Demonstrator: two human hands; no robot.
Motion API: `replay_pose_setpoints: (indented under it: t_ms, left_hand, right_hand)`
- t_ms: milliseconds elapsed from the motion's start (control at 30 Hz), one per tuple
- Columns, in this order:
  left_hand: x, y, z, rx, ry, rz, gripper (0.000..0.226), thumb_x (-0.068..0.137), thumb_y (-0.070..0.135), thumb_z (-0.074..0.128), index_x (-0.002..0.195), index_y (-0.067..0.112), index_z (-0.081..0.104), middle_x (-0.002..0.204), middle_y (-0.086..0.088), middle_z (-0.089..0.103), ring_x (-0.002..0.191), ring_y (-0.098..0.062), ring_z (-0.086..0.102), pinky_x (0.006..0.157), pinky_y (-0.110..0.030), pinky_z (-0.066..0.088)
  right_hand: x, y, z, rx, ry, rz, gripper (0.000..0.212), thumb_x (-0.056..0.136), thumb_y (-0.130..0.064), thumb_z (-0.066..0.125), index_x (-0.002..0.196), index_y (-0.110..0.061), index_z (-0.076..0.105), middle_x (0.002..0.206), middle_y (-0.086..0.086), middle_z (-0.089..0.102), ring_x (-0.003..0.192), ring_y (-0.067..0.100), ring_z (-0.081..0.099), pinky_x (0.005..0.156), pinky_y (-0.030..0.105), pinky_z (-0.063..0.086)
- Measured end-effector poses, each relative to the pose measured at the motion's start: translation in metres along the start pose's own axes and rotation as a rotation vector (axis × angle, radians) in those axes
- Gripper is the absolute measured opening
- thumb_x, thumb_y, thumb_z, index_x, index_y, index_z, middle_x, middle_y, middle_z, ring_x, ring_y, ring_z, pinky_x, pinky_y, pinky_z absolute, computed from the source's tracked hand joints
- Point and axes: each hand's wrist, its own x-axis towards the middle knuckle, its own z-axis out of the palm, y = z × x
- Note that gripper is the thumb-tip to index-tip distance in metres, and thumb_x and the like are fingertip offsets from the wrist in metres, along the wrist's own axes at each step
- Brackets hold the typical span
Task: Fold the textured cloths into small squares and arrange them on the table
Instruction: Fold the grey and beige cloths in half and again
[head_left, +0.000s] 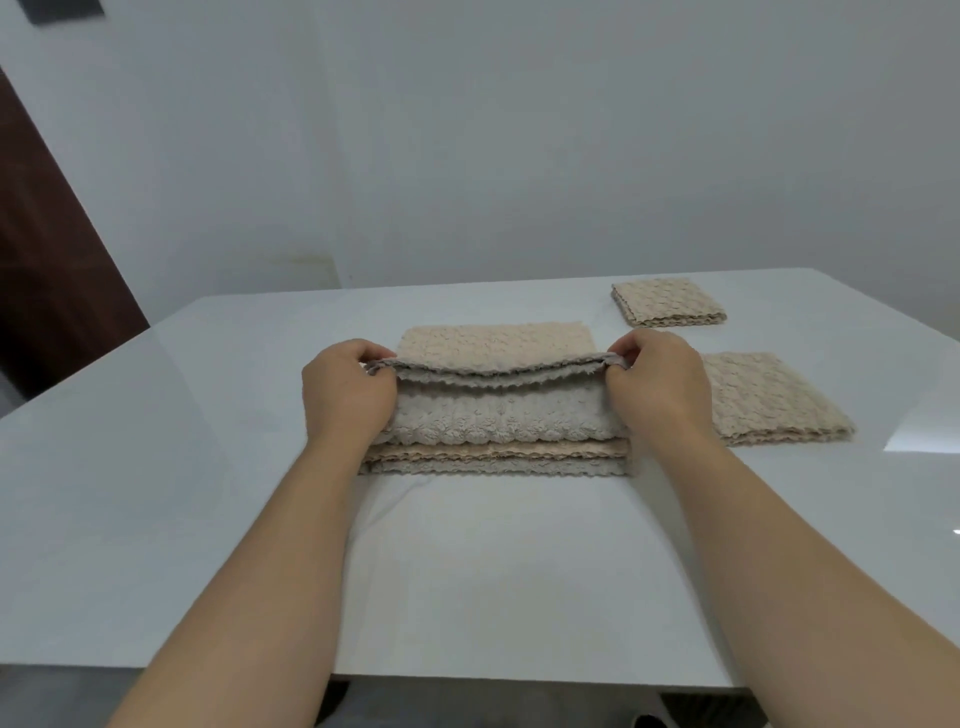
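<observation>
Count: three textured cloths on the table (156, 415): one mid-fold cloth (498, 410) centre, two folded squares (670, 301), (769, 397) toward right edge. Two hands.

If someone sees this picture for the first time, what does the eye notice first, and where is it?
First, the two bare hands at the centre: the left hand and right hand each pinch an end of a textured cloth, lifting its edge over a stack. Next, two folded cloths lie on the white table to the right: a small square farther back and a larger one nearer.
</observation>
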Motion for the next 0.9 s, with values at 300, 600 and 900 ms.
replay_pose_setpoints:
  t_ms: [300,600,900]
  left_hand:
    - [0.003,0.039,-0.047,-0.066,0.019,0.169,0.026,0.09,0.002,0.057,0.099,0.023,0.07,0.096,0.005,0.07,0.081,-0.011,0.059,0.064,-0.005,0.037]
    - [-0.066,-0.014,-0.08,0.066,-0.093,0.504,0.02,0.088,0.012,0.078,0.108,0.014,0.079,0.106,-0.002,0.072,0.083,-0.011,0.066,0.084,-0.004,0.044]
    - [-0.123,-0.063,-0.09,0.316,-0.192,0.577,0.019,0.091,0.021,0.075,0.108,0.015,0.08,0.109,-0.001,0.075,0.099,-0.023,0.07,0.087,-0.035,0.054]
  right_hand:
    - [0.005,-0.016,-0.055,0.225,0.054,-0.085,0.013,0.091,-0.005,0.061,0.092,-0.017,0.067,0.101,-0.001,0.064,0.087,0.019,0.059,0.078,0.028,0.045]
    - [-0.073,0.003,-0.08,0.148,-0.086,-0.385,0.015,0.089,-0.001,0.064,0.094,-0.015,0.067,0.101,0.004,0.074,0.091,0.02,0.067,0.087,0.036,0.056]
    - [-0.144,0.044,-0.071,-0.014,-0.221,-0.441,0.016,0.09,-0.017,0.073,0.106,-0.012,0.072,0.102,0.004,0.073,0.094,0.023,0.066,0.086,0.038,0.054]
